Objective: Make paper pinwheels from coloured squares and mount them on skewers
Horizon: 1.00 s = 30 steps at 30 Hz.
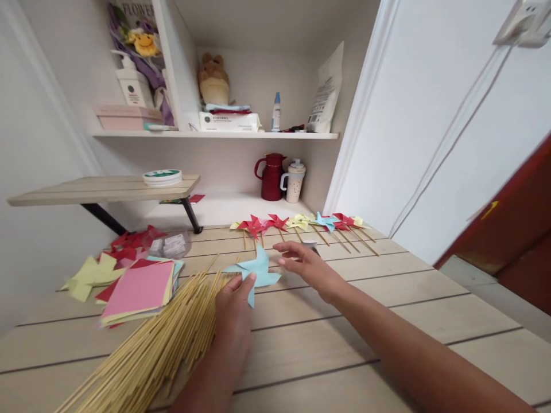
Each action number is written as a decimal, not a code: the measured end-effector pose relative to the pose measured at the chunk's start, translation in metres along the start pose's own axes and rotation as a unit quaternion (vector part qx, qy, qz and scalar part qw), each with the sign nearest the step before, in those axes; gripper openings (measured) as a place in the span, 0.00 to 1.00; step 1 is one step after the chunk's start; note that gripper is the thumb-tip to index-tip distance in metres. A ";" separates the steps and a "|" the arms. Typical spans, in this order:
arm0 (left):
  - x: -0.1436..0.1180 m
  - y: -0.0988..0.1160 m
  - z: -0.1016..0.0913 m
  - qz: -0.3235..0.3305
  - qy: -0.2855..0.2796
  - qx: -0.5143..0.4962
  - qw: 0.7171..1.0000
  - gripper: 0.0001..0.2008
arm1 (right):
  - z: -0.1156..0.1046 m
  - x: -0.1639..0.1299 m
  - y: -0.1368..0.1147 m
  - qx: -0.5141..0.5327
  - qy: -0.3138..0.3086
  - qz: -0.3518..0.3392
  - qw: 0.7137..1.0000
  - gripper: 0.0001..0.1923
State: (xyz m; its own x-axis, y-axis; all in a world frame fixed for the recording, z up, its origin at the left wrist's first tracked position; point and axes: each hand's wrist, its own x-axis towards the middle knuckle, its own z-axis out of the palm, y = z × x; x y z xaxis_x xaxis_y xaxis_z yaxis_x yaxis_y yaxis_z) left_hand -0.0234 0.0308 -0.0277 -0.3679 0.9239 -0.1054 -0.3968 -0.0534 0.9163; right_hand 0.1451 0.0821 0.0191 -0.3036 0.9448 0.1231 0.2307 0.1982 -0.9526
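Note:
My left hand (235, 307) pinches the lower edge of a light blue paper pinwheel (257, 271) that lies on the wooden table (344, 344). A big bundle of thin bamboo skewers (159, 341) rests just left of that hand and partly under it. My right hand (306, 265) hovers with spread fingers to the right of the pinwheel, close to a small grey piece on the table. A row of finished pinwheels on sticks (301, 225), red, yellow and blue, lies further back.
A stack of coloured square papers (140, 292) and folded red and yellow pieces (92, 272) lie at the left. A clear plastic bag (170, 244) sits behind them. A raised wooden shelf (103, 189), a red jug (272, 176) and a cup (294, 180) stand at the back.

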 end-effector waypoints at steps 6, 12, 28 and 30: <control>-0.008 0.004 0.003 0.001 -0.033 0.012 0.999 0.15 | 0.003 -0.003 0.008 0.087 -0.076 0.057 0.992 0.22; -0.015 0.005 0.007 -0.012 -0.063 0.056 0.996 0.15 | -0.002 -0.009 0.007 0.099 -0.084 0.051 0.990 0.21; -0.019 0.005 0.012 0.046 -0.062 0.115 0.990 0.09 | 0.011 -0.018 0.004 0.091 -0.036 0.035 0.995 0.11; -0.019 0.004 0.012 0.044 -0.056 0.116 0.991 0.09 | 0.013 -0.020 0.002 0.074 -0.026 0.034 0.996 0.10</control>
State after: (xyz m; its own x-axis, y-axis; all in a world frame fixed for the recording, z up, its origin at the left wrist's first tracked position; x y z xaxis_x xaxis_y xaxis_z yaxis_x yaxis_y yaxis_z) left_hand -0.0079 0.0179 -0.0173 -0.2918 0.9564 0.0098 -0.1597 -0.0588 0.9854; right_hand 0.1399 0.0604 0.0117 -0.3393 0.9396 0.0456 0.1146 0.0894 -0.9894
